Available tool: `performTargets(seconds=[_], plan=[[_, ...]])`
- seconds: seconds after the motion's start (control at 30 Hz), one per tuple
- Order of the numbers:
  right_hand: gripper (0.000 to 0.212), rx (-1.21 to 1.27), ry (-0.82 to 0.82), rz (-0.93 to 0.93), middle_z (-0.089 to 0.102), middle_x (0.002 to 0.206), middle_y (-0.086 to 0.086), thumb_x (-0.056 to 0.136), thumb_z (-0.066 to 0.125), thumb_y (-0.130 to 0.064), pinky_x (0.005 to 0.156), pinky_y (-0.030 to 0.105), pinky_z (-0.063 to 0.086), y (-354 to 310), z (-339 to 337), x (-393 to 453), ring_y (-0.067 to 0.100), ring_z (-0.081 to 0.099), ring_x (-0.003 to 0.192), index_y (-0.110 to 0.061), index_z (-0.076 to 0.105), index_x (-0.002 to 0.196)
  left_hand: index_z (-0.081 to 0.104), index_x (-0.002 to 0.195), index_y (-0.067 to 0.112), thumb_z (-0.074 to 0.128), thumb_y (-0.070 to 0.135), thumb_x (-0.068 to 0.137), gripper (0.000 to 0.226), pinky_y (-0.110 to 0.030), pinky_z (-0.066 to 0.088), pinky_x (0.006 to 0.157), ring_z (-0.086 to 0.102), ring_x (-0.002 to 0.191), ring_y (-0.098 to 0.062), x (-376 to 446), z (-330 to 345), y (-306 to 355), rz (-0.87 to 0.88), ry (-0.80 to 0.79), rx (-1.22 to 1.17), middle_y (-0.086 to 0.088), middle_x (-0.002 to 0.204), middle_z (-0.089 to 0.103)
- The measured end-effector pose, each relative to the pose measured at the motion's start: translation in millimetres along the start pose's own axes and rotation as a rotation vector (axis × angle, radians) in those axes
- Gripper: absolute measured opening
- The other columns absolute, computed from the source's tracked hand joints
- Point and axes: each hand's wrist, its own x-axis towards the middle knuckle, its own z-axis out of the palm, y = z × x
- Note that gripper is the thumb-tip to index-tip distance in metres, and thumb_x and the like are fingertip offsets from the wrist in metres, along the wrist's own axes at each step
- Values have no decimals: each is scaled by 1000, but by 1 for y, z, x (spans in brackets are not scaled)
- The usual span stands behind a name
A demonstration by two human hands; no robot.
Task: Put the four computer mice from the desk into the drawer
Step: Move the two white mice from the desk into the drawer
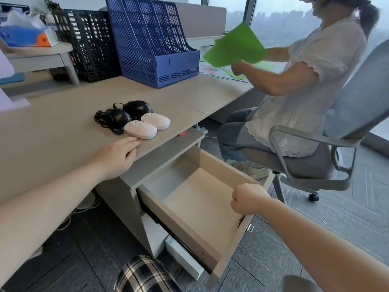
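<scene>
Mice: four mice [134, 120] clustered on the surface [52, 131]
Drawer: drawer [189, 209] pulled out
Left hand [117, 158]: flat, fingers spread, on the surface
Right hand [249, 199]: fist clenched around the drawer front

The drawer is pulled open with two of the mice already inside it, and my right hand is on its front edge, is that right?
Not quite. The head view shows the drawer open but empty; all four mice sit on the desk. The right hand is on its front edge.
</scene>
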Motion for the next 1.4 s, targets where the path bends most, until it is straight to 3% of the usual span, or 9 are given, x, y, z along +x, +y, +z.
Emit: performTargets(seconds=[0.17,0.27,0.4,0.47,0.57,0.7,0.87,1.1,1.4], plan=[[35,-7,-5,5,40,56,-3,84,42,-25,48,21,32,-6,-1,0,24,47,63,-16,37,51,52,133,13,43,16,95,39,-32,29,110,38,135,-17,1,-1,0,-16,9,-11,2,147,43],[30,15,67,-23,45,63,-2,88,39,-26,59,27,40,-16,-15,7,24,49,71,-13,48,63,57,128,12,47,16,94,36,-30,33,103,44,130,-19,2,-5,3,-43,25,-14,0,142,49],[22,93,190,-89,54,78,-1,89,38,-23,67,29,46,-41,-48,30,24,49,74,-19,56,76,67,103,10,55,23,89,22,-34,47,81,58,102,-24,7,-8,10,-101,119,-24,-4,108,66],[22,153,249,-93,51,74,-1,89,38,-22,66,27,43,-58,-67,44,25,51,76,-19,58,79,64,99,13,60,31,86,22,-33,43,72,56,95,-23,12,-9,12,-152,179,-53,-3,98,63],[24,271,370,-103,64,84,1,87,39,-21,68,30,48,-83,-96,68,27,62,88,-14,62,87,56,111,16,67,44,77,45,-33,42,78,52,104,-23,22,-11,14,-236,243,-82,-4,109,55],[35,532,553,-124,66,110,3,88,45,-23,80,35,49,-112,-135,102,26,59,105,-24,59,120,44,123,18,70,67,62,82,-33,38,85,46,116,-25,41,-9,15,-440,180,-109,-5,125,44],[59,587,424,-166,50,139,5,86,57,-34,103,41,41,-138,-164,145,28,43,130,-26,39,142,48,117,16,57,85,47,99,-38,38,99,44,119,-30,64,-1,14,-495,137,-27,-10,125,54],[64,564,281,-246,52,141,8,86,64,-30,101,33,40,-144,-184,162,27,48,128,-15,40,143,46,123,19,37,91,28,120,-43,34,103,38,125,-29,73,-8,21,-524,97,87,-5,126,55],[75,342,269,-176,51,138,8,76,71,-39,98,38,46,-131,-188,145,28,49,126,-11,41,139,44,127,17,41,76,45,101,-37,33,101,36,128,-27,57,-17,44,-477,83,148,-3,135,49]])
